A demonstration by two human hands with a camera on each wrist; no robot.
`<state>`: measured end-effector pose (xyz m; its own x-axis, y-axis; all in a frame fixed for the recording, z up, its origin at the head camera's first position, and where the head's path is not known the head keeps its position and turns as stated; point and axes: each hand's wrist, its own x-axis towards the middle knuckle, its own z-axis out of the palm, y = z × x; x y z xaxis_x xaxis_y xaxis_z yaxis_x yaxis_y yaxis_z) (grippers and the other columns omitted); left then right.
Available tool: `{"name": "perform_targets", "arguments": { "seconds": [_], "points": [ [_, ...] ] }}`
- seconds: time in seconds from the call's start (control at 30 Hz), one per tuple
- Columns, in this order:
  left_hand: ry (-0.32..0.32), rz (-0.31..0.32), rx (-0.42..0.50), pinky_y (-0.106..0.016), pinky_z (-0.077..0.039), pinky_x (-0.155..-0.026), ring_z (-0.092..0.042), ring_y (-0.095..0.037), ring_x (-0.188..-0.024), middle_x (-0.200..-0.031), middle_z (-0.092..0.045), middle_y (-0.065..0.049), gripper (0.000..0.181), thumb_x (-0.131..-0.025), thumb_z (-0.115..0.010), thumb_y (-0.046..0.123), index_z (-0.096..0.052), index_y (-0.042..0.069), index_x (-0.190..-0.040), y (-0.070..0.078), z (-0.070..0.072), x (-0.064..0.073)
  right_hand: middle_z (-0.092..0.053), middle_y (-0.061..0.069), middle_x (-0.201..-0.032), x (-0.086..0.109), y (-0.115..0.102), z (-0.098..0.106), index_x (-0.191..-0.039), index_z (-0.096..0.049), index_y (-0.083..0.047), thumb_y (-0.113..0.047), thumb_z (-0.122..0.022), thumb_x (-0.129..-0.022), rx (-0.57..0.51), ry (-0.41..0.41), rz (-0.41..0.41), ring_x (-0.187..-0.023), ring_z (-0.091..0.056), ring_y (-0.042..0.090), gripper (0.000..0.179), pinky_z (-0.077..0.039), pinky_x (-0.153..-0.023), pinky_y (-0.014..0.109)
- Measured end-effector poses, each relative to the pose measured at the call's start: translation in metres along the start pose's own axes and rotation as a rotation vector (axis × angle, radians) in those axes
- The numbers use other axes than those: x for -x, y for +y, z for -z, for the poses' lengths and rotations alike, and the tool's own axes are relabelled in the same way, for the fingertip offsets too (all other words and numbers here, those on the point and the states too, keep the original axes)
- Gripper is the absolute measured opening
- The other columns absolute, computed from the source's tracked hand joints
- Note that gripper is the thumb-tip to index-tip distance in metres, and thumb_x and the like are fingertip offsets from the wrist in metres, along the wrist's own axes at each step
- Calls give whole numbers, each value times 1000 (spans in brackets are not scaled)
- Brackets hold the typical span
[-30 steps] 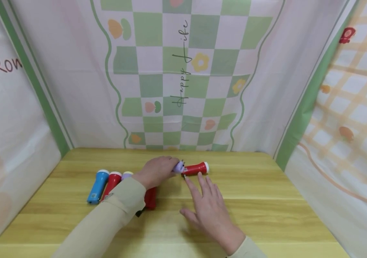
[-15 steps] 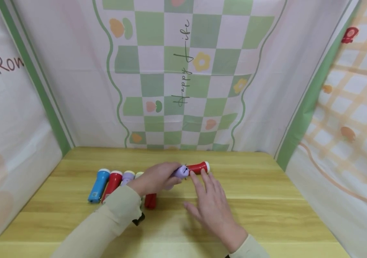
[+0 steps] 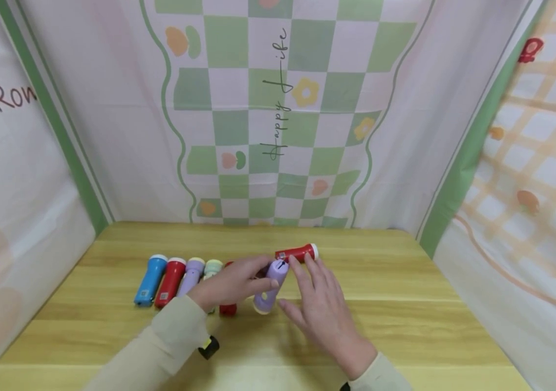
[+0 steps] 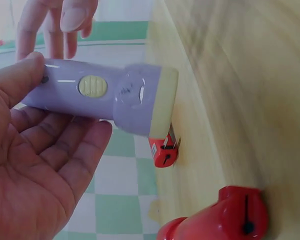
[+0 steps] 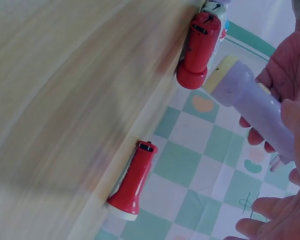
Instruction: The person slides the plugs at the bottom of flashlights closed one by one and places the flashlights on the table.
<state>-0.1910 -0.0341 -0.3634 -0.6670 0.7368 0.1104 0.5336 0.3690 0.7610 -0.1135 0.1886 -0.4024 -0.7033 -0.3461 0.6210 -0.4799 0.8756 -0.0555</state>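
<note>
My left hand grips a purple flashlight near its tail end. The flashlight points its cream-rimmed lamp end down, and its oval cream switch shows in the left wrist view. At the tail, a small pronged piece sticks out in the right wrist view. My right hand hovers just right of the held flashlight with fingers extended, holding nothing. Behind both hands a red flashlight with a white rim lies on the table, and metal prongs stand out at its tail in the left wrist view.
On the left of the wooden table several flashlights lie side by side: a blue one, a red one, a purple one, a pale green one and a red one partly hidden by my left hand. Printed cloth hangs behind.
My left hand has drawn the purple flashlight back from beside the rear red one and tipped its tail up. My right hand has shifted slightly right, still open.
</note>
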Motion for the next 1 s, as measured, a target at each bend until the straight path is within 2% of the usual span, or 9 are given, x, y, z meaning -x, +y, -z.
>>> {"name": "perform_targets", "arguments": {
  "seconds": [0.13,0.33,0.53,0.7,0.9,1.0],
  "points": [
    [-10,3,79,-30,-56,-99,-66,-8,-111,-121,-69,8,32,-107,-60,36,-61,18,-133,0,-2,7,-46,35,-152,-1,0,0,-160,-37,-8,-41,-77,-92,-17,6,13,-142,-43,53,85,-41,-113,66],
    [-10,24,150,-33,-55,-102,-65,-9,-116,-125,-69,6,35,-107,-58,39,-60,20,-136,-2,-5,16,-44,35,-154,-2,-1,2,-161,-36,-9,-52,-58,-103,-49,-13,21,-143,-43,53,76,-39,-116,65],
    [-15,41,207,-35,-53,-105,-64,-11,-117,-126,-69,7,35,-108,-58,38,-59,21,-138,-4,-7,21,-44,34,-155,-3,-4,3,-161,-34,-9,-47,-66,-101,-71,-26,29,-142,-45,51,78,-40,-115,65],
    [-27,52,297,-42,-49,-113,-61,-14,-126,-135,-66,2,40,-109,-55,36,-55,18,-145,-7,-10,24,-46,35,-153,-4,-5,0,-161,-35,-6,-56,-51,-105,-83,15,73,-140,-48,51,76,-43,-112,66],
    [-19,52,384,-41,-46,-116,-58,-18,-133,-141,-64,-4,41,-109,-56,33,-54,14,-146,-7,-16,27,-49,35,-150,-6,-7,-2,-160,-36,-4,-54,-55,-105,-103,67,116,-137,-51,51,77,-45,-109,66],
    [-11,51,422,-40,-47,-115,-59,-19,-133,-143,-63,-9,45,-108,-59,33,-53,12,-147,-6,-20,28,-51,33,-149,-7,-9,-2,-160,-36,-3,-56,-51,-105,-111,80,132,-137,-51,49,78,-46,-109,65]
  ]
}}
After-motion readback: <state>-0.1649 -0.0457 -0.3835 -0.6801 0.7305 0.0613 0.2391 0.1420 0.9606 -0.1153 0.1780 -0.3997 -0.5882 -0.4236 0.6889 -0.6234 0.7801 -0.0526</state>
